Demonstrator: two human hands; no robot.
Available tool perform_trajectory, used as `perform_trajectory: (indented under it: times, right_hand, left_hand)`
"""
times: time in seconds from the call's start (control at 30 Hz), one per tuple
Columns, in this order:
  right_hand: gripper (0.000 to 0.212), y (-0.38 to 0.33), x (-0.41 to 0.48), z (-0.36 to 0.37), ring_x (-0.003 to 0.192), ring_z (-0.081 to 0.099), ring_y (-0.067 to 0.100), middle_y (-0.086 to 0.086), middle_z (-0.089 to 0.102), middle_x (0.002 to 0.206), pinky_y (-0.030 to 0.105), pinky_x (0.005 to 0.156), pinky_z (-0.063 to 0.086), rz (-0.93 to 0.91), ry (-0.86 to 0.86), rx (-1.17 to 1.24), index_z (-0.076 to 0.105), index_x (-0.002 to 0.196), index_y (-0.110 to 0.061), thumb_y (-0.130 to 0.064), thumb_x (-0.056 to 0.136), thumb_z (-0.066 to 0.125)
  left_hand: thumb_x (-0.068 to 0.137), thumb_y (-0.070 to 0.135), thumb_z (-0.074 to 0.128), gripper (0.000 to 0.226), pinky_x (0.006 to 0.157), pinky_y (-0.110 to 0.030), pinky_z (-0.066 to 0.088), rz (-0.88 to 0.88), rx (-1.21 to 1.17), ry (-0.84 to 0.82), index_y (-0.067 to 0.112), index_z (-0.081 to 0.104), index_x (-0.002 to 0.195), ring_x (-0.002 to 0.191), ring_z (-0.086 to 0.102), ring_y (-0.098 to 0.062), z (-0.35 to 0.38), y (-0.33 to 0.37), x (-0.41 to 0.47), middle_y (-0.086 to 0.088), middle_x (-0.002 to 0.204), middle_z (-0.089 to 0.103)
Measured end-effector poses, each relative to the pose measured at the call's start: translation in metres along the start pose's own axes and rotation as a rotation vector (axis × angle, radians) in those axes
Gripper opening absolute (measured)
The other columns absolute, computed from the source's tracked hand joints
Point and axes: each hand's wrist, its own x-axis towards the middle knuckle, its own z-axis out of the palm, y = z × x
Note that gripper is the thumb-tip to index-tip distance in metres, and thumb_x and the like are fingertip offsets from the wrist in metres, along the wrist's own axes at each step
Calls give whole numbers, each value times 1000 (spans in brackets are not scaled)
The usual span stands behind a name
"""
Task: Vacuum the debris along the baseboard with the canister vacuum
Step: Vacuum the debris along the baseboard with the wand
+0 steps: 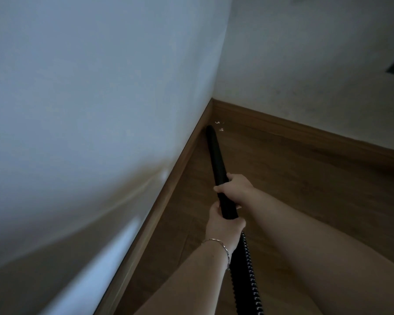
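Along the baseboard (176, 178) — left hand (223, 225) and right hand (236, 189) both wrapped round the wand (216, 155)

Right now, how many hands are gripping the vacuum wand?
2. The right hand grips the black vacuum wand farther forward; the left hand, with a bracelet, grips its rear end by the ribbed hose.

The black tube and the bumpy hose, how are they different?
The tube is smooth and straight; the hose is ribbed and curves. The tube points toward the corner, its tip by the white crumbs; the hose runs back toward the person. The right hand grips the tube's middle, and the left hand grips its lower end, where the hose begins. Both are black and joined end to end.
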Motion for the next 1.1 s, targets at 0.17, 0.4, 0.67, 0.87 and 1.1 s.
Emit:
perform_trajectory:
  times: [0.17,0.4,0.67,0.87,1.1]
  right_hand:
    - [68,4,11,-21,99,59,27,11,55,126,32,63,50,41,48,-24,29,148,-20,-21,89,64]
    - [66,-13,19,-34,92,60,26,9,56,110,33,63,53,28,51,-75,32,146,-18,-22,89,64]
    - [77,-30,36,-16,100,63,29,13,57,125,37,71,56,11,58,-72,22,150,-21,-25,87,67]
    - [80,-17,38,-25,104,61,31,13,53,131,40,76,56,45,85,-41,19,151,-20,-26,88,67]
    - [73,5,28,-43,105,60,31,13,54,127,40,78,55,73,81,-4,25,149,-16,-25,88,66]
  left_hand:
    - [84,8,60,43,62,-20,44,13,17,-80,42,45,104,78,58,-8,14,4,3,12,91,57]
    - [83,10,59,37,63,-23,47,39,-41,-16,43,50,97,75,60,-12,19,17,14,7,87,61]
    - [85,9,56,40,53,-19,40,38,-72,38,34,61,115,62,52,-11,-1,22,26,4,70,55]
    - [87,9,54,42,52,-20,39,27,-10,2,35,57,120,59,50,-12,7,23,27,3,69,54]
    - [86,8,54,36,61,-24,44,51,72,-34,34,58,111,65,54,-14,26,17,19,2,74,58]
